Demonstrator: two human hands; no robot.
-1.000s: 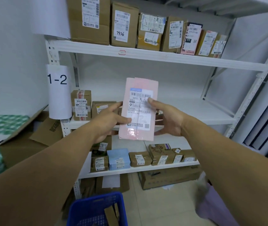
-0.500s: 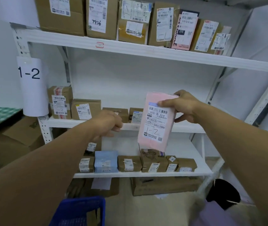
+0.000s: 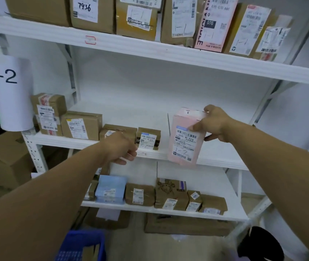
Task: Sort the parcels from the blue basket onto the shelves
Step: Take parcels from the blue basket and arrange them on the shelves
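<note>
The right grip clasps the pink parcel by its upper edge, upright, label outward so its handwritten 1-2 reads; the parcel hangs at the front of the middle shelf, right of a small brown box, likely because that shelf carries the 1-2 sign; the left grip is loosely curled, holding nothing; the blue basket sits below

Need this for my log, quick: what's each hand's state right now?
Left hand: open, fingers loosely curled, holding nothing.
Right hand: closed on the pink parcel, grip at its upper part.
</note>
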